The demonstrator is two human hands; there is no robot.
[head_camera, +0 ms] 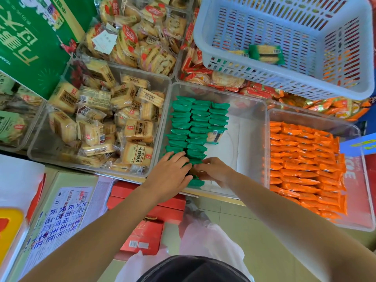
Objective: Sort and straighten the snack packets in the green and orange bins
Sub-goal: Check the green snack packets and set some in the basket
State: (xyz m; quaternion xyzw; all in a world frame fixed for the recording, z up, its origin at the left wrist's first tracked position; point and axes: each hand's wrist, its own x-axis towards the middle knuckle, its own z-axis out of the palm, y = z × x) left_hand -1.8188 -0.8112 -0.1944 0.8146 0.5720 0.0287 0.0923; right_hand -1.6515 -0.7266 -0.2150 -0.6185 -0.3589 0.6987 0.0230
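The green packets [195,123] stand on edge in a clear bin [244,143] at the centre of the frame. They are packed into three columns that run from the upper part of the frame down toward the person. Each packet's long axis lies left to right across the frame, square to its column. The left and middle columns are each about a dozen packets deep and reach the near wall. The right column is shorter, about five packets, and ends in one packet lying with its printed face up. The right half of the bin floor is bare.

The left hand [171,171] lies on top of the near end of the left column, fingers spread and fairly straight, pressing down on the packets. The right hand [213,171] meets it from the right at the near end of the middle column. Its fingers bend toward the packets and touch them, but I cannot tell whether they actually grip one.

In a second clear bin [317,119] at the right, the orange packets [301,159] overlap in about three columns, too many to count, with their long axes also roughly left to right.

One white lattice basket [284,82] at the upper right holds two green-edged packets [264,54]. A bin of loose beige cracker packs [97,123] sits at the left.
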